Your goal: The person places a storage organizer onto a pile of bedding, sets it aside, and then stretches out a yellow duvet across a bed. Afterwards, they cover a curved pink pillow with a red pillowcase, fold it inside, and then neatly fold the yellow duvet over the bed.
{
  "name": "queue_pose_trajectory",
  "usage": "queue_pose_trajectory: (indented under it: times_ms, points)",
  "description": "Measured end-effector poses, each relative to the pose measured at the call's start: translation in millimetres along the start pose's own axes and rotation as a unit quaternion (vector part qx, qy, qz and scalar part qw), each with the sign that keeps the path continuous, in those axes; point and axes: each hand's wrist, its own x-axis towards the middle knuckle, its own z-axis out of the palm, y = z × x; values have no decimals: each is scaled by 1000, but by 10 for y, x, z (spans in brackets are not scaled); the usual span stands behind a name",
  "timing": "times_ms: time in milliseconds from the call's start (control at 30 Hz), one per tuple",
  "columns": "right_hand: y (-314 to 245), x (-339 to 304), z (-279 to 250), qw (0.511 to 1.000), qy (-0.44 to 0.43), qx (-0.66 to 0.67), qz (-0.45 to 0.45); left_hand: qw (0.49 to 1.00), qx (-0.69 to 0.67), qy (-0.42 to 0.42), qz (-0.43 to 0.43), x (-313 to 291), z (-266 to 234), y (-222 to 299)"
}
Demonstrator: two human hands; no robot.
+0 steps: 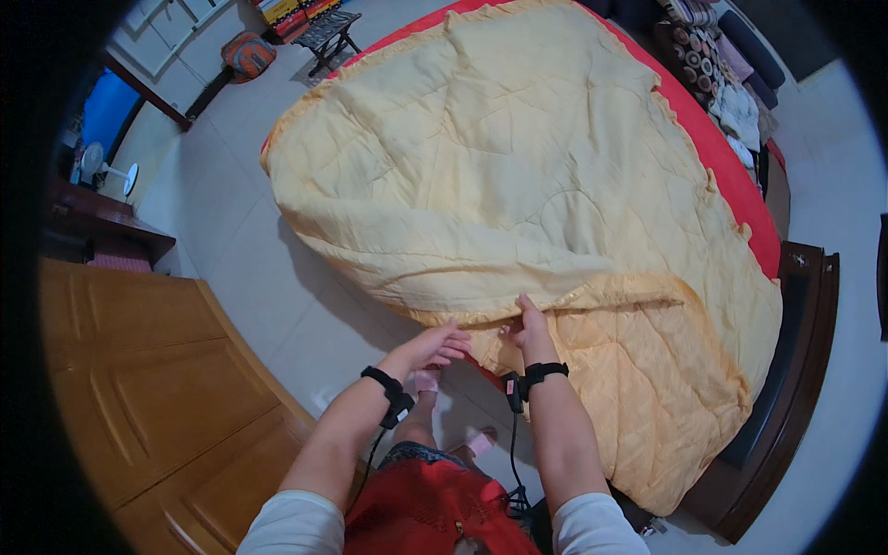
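A large pale yellow quilt (481,139) with a golden ruffled border lies spread over a bed with a red sheet (740,203). Its near right part shows a peach-orange stitched side (638,370), with a fold line running between the two colours. My left hand (437,345) is held at the quilt's near edge, fingers stretched and apart, nothing in it. At the start of the fold is my right hand (531,331), thumb raised and fingers spread beside the border. Black straps with small devices and cables sit on both wrists.
A wooden headboard (786,388) stands at the right. Folded clothes and bedding (721,83) are piled at the far right. Wooden cabinet doors (176,398) are at the left. An orange-grey backpack (248,55) and a dark slatted stool (326,35) stand on the tiled floor (231,185).
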Motion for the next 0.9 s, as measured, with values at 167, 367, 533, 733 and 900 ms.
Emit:
queue_pose_trajectory:
  times_ms: [167, 367, 533, 733, 900]
  points:
    - [-268, -102, 432, 970, -68, 176, -151, 996, 37, -78, -24, 160, 174, 281]
    - [-938, -751, 505, 927, -194, 267, -177, 823, -501, -23, 267, 18, -228, 1015]
    - [-1357, -1180, 307, 908, -235, 294, -186, 748, -540, 168, 347, -448, -1181, 1373]
    - [-1717, -1410, 328, 914, -258, 256, -179, 706, -460, 289, 454, -981, -1841, 2311]
    - [-2211, -1445, 442, 897, -262, 297, -195, 691, -343, 391, 502, -1170, -2331, 3721]
